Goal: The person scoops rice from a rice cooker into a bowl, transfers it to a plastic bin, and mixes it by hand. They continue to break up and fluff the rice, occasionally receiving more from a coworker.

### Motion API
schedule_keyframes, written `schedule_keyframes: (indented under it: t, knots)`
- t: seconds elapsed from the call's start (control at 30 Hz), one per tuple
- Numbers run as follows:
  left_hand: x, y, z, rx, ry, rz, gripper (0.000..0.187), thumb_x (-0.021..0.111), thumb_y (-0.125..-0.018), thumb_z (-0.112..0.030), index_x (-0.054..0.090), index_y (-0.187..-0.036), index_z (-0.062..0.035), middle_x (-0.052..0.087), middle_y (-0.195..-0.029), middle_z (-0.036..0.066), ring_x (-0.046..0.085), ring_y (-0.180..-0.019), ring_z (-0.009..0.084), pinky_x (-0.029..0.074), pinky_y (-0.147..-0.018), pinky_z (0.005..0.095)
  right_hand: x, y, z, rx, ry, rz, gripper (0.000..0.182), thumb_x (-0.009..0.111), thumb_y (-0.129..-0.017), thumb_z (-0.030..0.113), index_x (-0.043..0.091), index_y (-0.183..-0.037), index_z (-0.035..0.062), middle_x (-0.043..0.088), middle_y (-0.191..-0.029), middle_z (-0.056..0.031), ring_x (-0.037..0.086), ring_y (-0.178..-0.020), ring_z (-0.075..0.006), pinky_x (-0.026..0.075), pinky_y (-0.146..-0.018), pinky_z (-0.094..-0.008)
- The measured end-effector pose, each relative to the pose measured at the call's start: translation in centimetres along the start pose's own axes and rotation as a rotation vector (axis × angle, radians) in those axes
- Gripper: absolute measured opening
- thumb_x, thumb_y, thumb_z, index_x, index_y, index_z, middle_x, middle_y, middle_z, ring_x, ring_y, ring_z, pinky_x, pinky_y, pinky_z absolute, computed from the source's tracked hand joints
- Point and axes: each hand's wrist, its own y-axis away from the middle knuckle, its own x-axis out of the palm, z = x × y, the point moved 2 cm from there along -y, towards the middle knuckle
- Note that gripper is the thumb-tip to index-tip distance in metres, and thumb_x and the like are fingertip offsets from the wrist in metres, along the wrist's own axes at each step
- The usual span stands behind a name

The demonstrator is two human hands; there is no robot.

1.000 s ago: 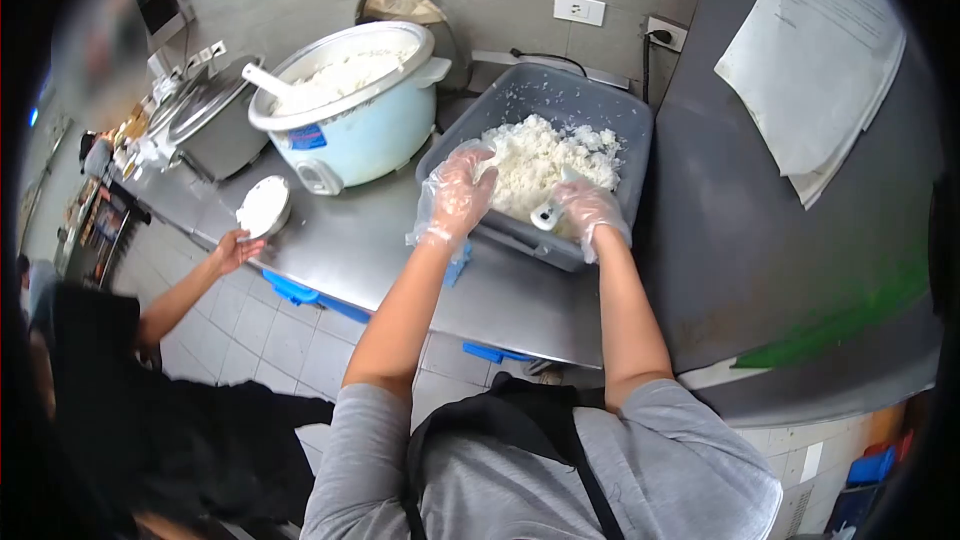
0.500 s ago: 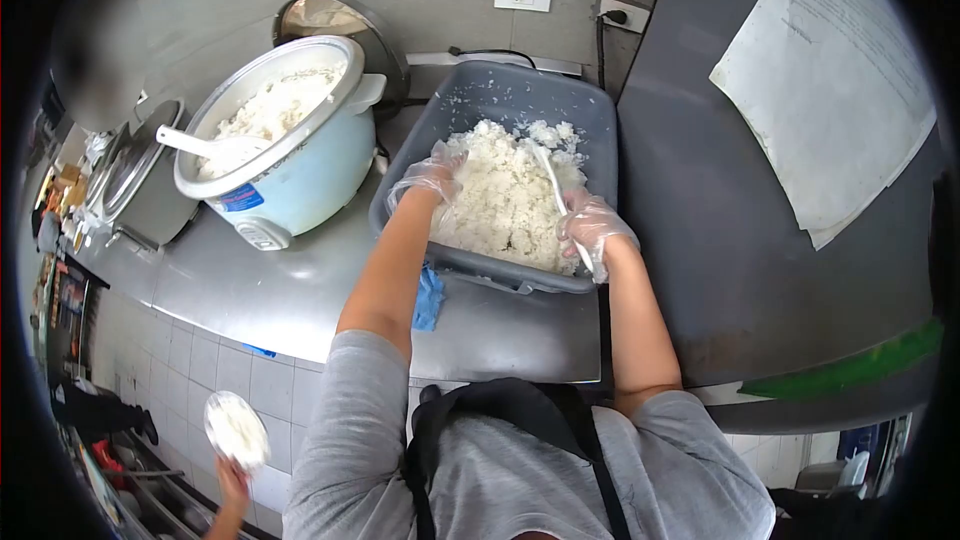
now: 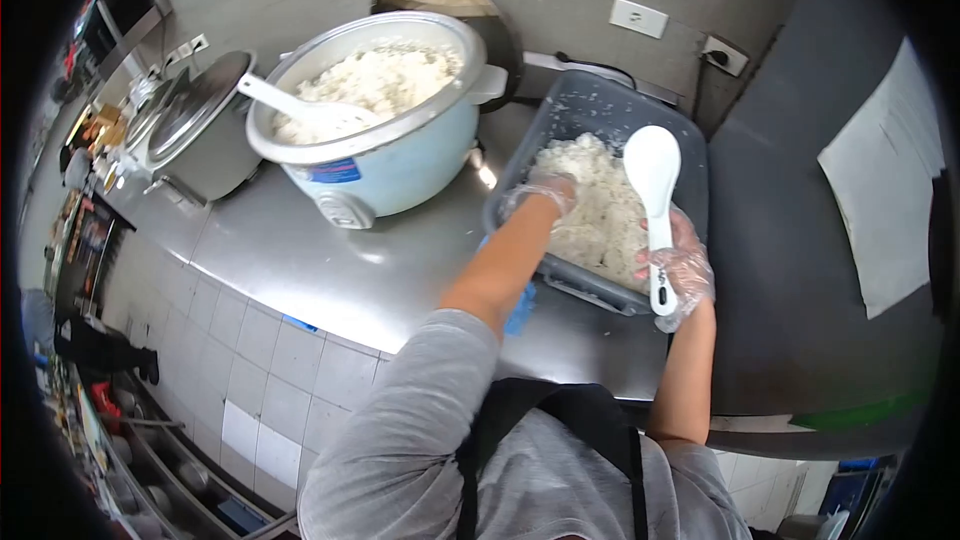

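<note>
White outlet (image 3: pixel 639 17) on gray wall (image 3: pixel 560 5); black plug (image 3: pixel 717 58) in second outlet (image 3: pixel 737 61); paper (image 3: pixel 885 190) against dark panel (image 3: pixel 780 260); lidded gray pot (image 3: pixel 215 162).

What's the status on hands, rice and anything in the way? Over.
Left hand in the rice in the grey tub. Right hand holding a white paddle at the tub's right side. No obstruction seen at either hand.

A steel bench (image 3: pixel 290 260) is stretching from left to right, its bare metal shining along the front edge. Toward the left, 1 grey lidded pot (image 3: pixel 205 160) is standing on it. Just beside that, a pale blue rice cooker (image 3: pixel 420 165) is resting. At the right end a grey bin (image 3: pixel 635 100) is sitting apart from the cooker, and 1 blue piece (image 3: pixel 520 310) is showing by the bin's near side, partly hidden.
</note>
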Motion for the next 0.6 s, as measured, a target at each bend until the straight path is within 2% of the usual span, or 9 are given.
schedule_keyframes:
  t: [0.07, 0.23, 0.3, 0.43, 0.47, 0.5, 0.53, 0.57, 0.6]
  knots:
    - [0.4, 0.8, 1.1, -0.026, -0.003, -0.035, 0.046, 0.043, -0.089, -0.034, 0.046, -0.129, -0.0107, 0.047, -0.130, 0.017, 0.046, -0.120, 0.0323, 0.034, -0.102, 0.0395, 0.2, 0.1, -0.5, -0.047, -0.040, -0.023, 0.072, 0.054, -0.063, -0.006, 0.040, -0.131, 0.0087, 0.051, -0.120, -0.0172, 0.060, -0.067, -0.0194, 0.055, -0.052, -0.0324]
    - [2.3, 1.2, 2.8, -0.223, -0.032, 0.025, 0.040, 0.053, -0.084, -0.030, 0.055, -0.116, -0.0064, 0.057, -0.118, 0.018, 0.056, -0.108, 0.0337, 0.045, -0.092, 0.0416, 1.2, -0.7, 0.3, -0.091, 0.086, -0.102, 0.069, 0.053, -0.064, -0.009, 0.042, -0.130, 0.0088, 0.054, -0.116, -0.0151, 0.060, -0.067, -0.0178, 0.055, -0.051, -0.0301]
    - [2.7, 1.4, 3.0, -0.215, -0.070, 0.060, 0.037, 0.052, -0.085, -0.023, 0.054, -0.117, -0.0046, 0.057, -0.118, 0.019, 0.056, -0.109, 0.0341, 0.046, -0.090, 0.0414, 2.4, -1.1, 1.5, -0.110, 0.142, -0.152, 0.069, 0.053, -0.063, -0.010, 0.043, -0.129, 0.0079, 0.055, -0.116, -0.0146, 0.061, -0.069, -0.0168, 0.054, -0.053, -0.0272]
    - [2.7, 1.2, 2.7, -0.246, -0.011, 0.015, 0.033, 0.045, -0.086, -0.009, 0.053, -0.117, -0.0012, 0.056, -0.117, 0.021, 0.055, -0.110, 0.0349, 0.048, -0.089, 0.0413, 7.2, -3.2, 6.2, -0.307, 0.209, 0.039, 0.067, 0.053, -0.068, -0.011, 0.043, -0.131, 0.0075, 0.053, -0.121, -0.0148, 0.060, -0.081, -0.0160, 0.053, -0.057, -0.0253]
    - [3.1, 0.7, 2.9, -0.212, -0.005, 0.009, 0.033, 0.044, -0.086, -0.008, 0.052, -0.117, -0.0012, 0.056, -0.117, 0.021, 0.055, -0.109, 0.0351, 0.047, -0.089, 0.0422, 9.2, -3.5, 7.9, -0.335, 0.317, 0.090, 0.065, 0.052, -0.070, -0.010, 0.043, -0.131, 0.0086, 0.053, -0.122, -0.0128, 0.060, -0.086, -0.0170, 0.053, -0.058, -0.0251]
    - [4.3, 0.0, 3.6, -0.178, 0.000, 0.005, 0.034, 0.042, -0.086, -0.006, 0.052, -0.118, -0.0012, 0.056, -0.118, 0.021, 0.056, -0.109, 0.0353, 0.047, -0.090, 0.0430, 10.9, -4.5, 9.2, -0.464, 0.567, 0.188, 0.065, 0.054, -0.071, -0.006, 0.043, -0.132, 0.0123, 0.053, -0.124, -0.0108, 0.061, -0.089, -0.0201, 0.053, -0.068, -0.0274]
    - [5.5, -0.5, 4.3, -0.144, 0.006, 0.005, 0.034, 0.041, -0.086, -0.005, 0.052, -0.118, -0.0012, 0.056, -0.118, 0.021, 0.056, -0.108, 0.0355, 0.046, -0.090, 0.0439, 13.0, -5.3, 10.8, -0.499, 0.909, 0.213, 0.063, 0.056, -0.072, 0.005, 0.044, -0.132, 0.0168, 0.056, -0.121, -0.0116, 0.061, -0.094, -0.0258, 0.051, -0.080, -0.0313]
    - [6.6, -0.8, 5.1, -0.098, 0.083, -0.143, 0.034, 0.040, -0.087, -0.007, 0.053, -0.118, -0.0014, 0.056, -0.118, 0.022, 0.056, -0.108, 0.0350, 0.045, -0.092, 0.0445, 15.5, -5.3, 12.3, -0.659, 1.108, 0.233, 0.059, 0.055, -0.072, 0.015, 0.045, -0.131, 0.0205, 0.059, -0.114, -0.0152, 0.060, -0.094, -0.0324, 0.048, -0.086, -0.0356]
    - [7.6, -1.0, 5.9, -0.039, 0.151, -0.286, 0.035, 0.038, -0.087, -0.009, 0.055, -0.117, -0.0015, 0.056, -0.117, 0.022, 0.056, -0.108, 0.0345, 0.044, -0.093, 0.0452, 17.7, -6.5, 12.3, -0.763, 1.163, 0.258, 0.056, 0.058, -0.072, 0.014, 0.048, -0.127, 0.0133, 0.060, -0.106, -0.0154, 0.059, -0.092, -0.0303, 0.045, -0.088, -0.0369]
